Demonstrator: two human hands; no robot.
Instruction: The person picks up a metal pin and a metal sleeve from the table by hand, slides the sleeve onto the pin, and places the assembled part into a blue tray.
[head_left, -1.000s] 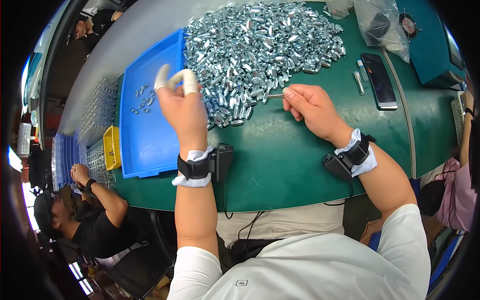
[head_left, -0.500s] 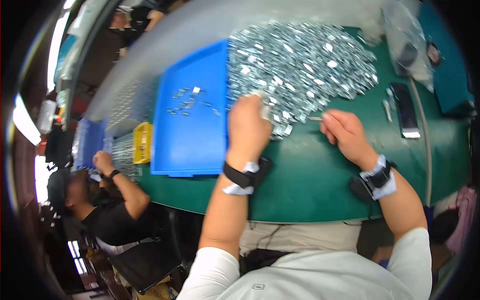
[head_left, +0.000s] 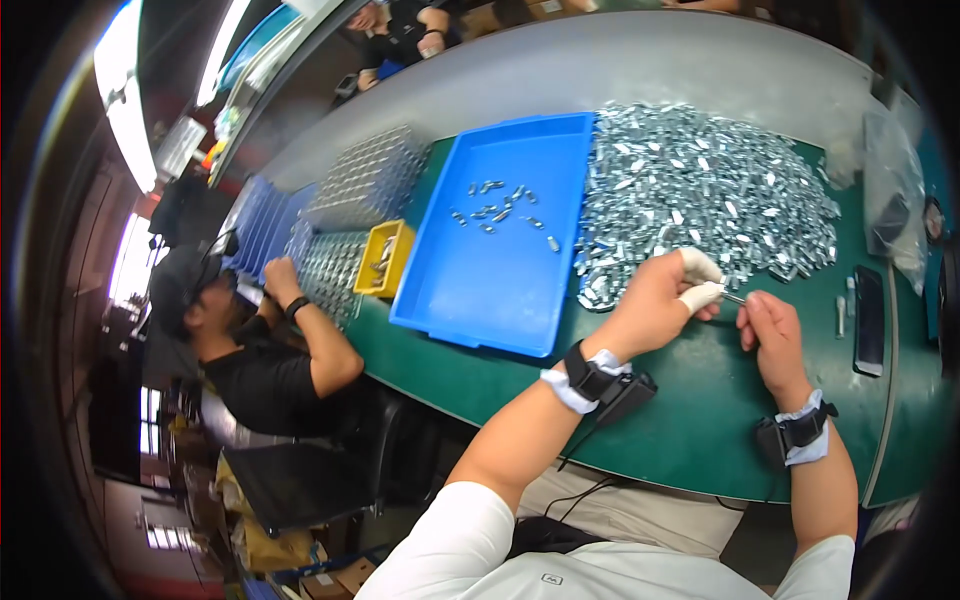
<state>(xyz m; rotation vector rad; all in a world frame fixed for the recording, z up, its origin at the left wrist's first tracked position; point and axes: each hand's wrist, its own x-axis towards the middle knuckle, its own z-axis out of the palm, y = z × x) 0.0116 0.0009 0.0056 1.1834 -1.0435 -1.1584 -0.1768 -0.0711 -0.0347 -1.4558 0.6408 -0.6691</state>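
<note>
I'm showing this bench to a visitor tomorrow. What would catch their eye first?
First, the big heap of small shiny metal parts spread over the green table, top right. Left of it lies a bright blue plastic tray holding only a few parts. Just below the heap, the left hand and right hand meet around one small part.

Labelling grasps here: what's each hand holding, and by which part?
Both hands pinch one small metal piece between them: left hand at its left end, right hand at its right end. Its shape is too small to tell.

Small silver metal pin (head_left: 733, 297) pinched between both hands.
</note>
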